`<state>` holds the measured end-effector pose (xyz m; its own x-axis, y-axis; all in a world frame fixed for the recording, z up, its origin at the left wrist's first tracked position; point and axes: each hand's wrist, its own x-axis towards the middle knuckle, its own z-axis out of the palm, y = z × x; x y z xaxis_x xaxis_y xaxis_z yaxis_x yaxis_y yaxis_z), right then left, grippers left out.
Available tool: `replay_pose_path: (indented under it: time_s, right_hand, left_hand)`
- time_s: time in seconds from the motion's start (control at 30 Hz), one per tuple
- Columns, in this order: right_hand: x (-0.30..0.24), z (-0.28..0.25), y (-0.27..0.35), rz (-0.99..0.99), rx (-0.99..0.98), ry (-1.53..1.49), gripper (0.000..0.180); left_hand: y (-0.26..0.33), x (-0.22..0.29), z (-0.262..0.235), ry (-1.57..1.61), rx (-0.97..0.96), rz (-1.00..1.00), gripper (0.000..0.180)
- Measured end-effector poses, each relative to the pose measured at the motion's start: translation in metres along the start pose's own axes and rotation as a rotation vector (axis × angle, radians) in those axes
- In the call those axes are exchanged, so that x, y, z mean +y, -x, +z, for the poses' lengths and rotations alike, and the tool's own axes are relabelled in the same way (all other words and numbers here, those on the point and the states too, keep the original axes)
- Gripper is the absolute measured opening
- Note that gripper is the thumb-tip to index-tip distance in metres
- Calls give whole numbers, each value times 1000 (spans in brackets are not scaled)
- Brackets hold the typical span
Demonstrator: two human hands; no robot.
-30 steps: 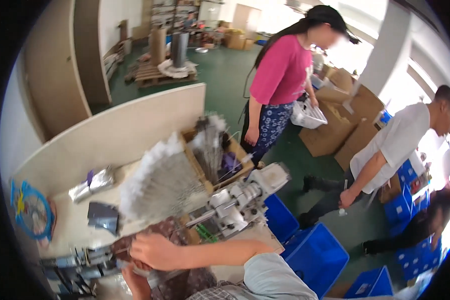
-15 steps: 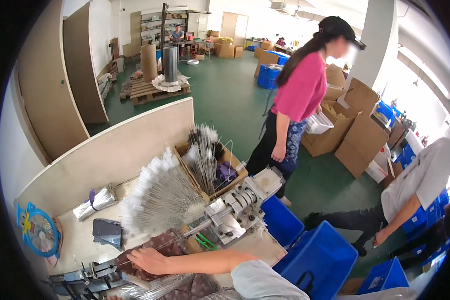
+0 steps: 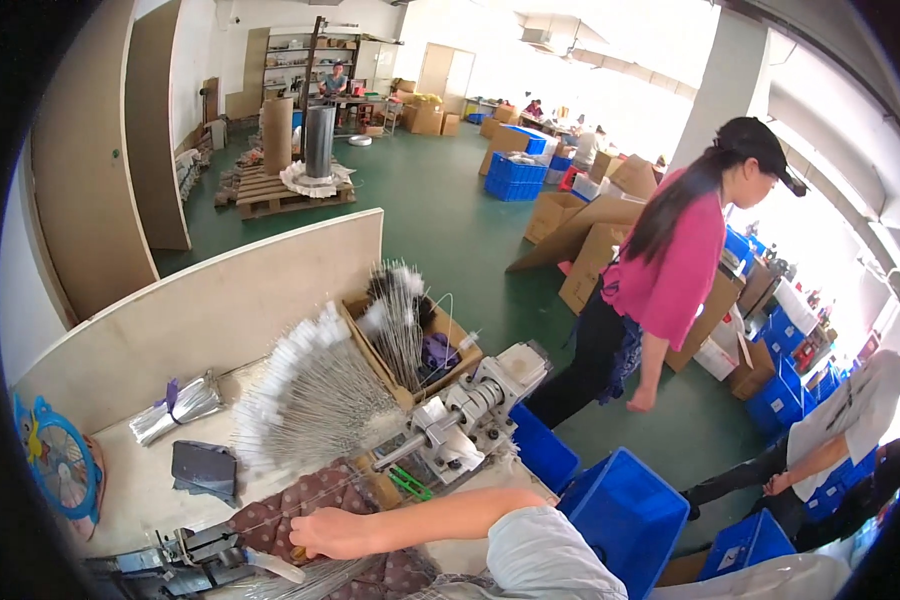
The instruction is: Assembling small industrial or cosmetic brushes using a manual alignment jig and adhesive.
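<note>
My right hand (image 3: 332,533) is closed above a brown dotted cloth (image 3: 320,490), beside a metal fixture (image 3: 195,548) at the lower left. A small yellowish bit shows at its fingertips, but I cannot make out what they grip. Below this hand lies a bundle of thin metal wires (image 3: 335,577). Farther back, wire-stemmed brushes with white ends (image 3: 315,400) are spread in a fan on the table. To the right of them is a metal machine with a shaft (image 3: 460,415), with a green-handled tool (image 3: 410,483) near it. My left hand is out of view.
A cardboard box of wire brushes (image 3: 405,345) stands behind the machine. Blue bins (image 3: 625,510) are at the table's right. A blue fan (image 3: 62,465), a tied silvery bundle (image 3: 177,408) and a low board (image 3: 220,285) edge the left side. A person in pink (image 3: 675,265) walks nearby.
My right hand has moved right, away from the fixture, and its fingers have curled in. The left fingertips at the lower edge are gone from view. The person in pink has walked rightward.
</note>
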<state>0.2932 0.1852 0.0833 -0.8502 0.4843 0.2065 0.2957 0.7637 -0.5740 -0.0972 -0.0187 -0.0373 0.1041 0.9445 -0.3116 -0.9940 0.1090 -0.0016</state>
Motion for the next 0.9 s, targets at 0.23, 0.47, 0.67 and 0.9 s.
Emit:
replay_pose_path:
  time_s: [0.23, 0.47, 0.67, 0.9]
  right_hand:
    - [-1, -52, -7, -14, 370, -68, 11]
    - [22, -59, 17, 190, 255, -239, 19]
    - [23, -76, 26, 211, 248, -372, 17]
    - [38, -73, 20, 160, 321, -569, 19]
  left_hand:
    - [-1, 57, -95, -512, 300, 523, 36]
    - [-44, -195, 160, -1053, 533, 639, 27]
    - [-117, -283, 195, -1088, 285, 496, 23]
    - [-127, -289, 188, -1390, 189, 544, 30]
